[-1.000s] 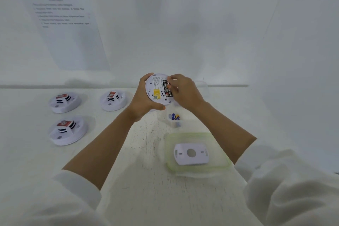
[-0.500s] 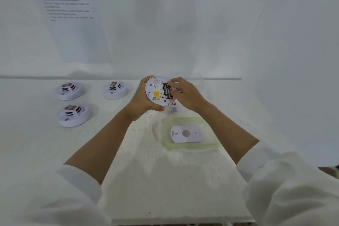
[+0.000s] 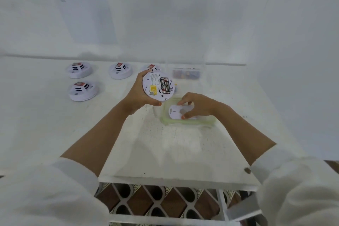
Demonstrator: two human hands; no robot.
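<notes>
Left hand: I see the left hand (image 3: 136, 95) up over the middle of the white table (image 3: 165, 148). Its fingers and thumb curl round the rim of a round white plastic smoke alarm (image 3: 156, 88).
Alarm: it is off the table and tilted, with its back to me. Black batteries (image 3: 164, 85) sit in its open slot, just beside a yellow sticker.
Right hand: the right hand (image 3: 197, 105) is low, right of the alarm. It pinches a flat white plastic cover with a round hole (image 3: 175, 113) between thumb and fingers.
Cover: it is inside a pale green see-through tray (image 3: 190, 122), right of the table's middle. I cannot tell if it is lifted.
Far left corner: more round white alarms with red stickers (image 3: 82, 91) sit here.
Far edge: a small clear box (image 3: 186, 73) stands here, behind the tray.
</notes>
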